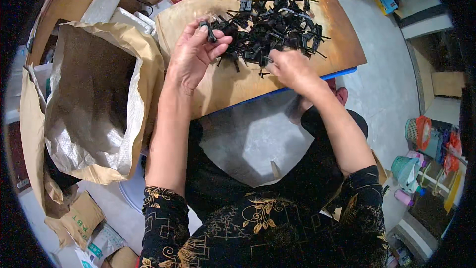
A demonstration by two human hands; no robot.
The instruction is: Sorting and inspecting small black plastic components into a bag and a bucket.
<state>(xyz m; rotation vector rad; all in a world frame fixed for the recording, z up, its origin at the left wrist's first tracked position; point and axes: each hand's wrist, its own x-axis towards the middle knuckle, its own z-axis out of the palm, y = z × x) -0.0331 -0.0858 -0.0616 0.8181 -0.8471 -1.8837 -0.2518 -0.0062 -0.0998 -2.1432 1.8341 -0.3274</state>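
My left hand (194, 52) is raised over the left part of a wooden board, its fingers closed around a small black plastic part (208, 32). A heap of similar black plastic parts (277, 22), many with thin rods sticking out, covers the middle of the board. At the near edge of this heap, my right hand (293, 67) has its thumb and fingers pinched together. What lies between those fingertips is too small and blurred to make out. One loose black piece (262, 73) lies just in front of the heap, near the right hand.
The wooden board (218, 92) has a blue edge facing me. Left of it stands a large open brown paper sack (144, 94) with a silvery lining. Smaller packages (84, 218) lie on the floor at lower left. Baskets and bags (406, 171) stand at far right.
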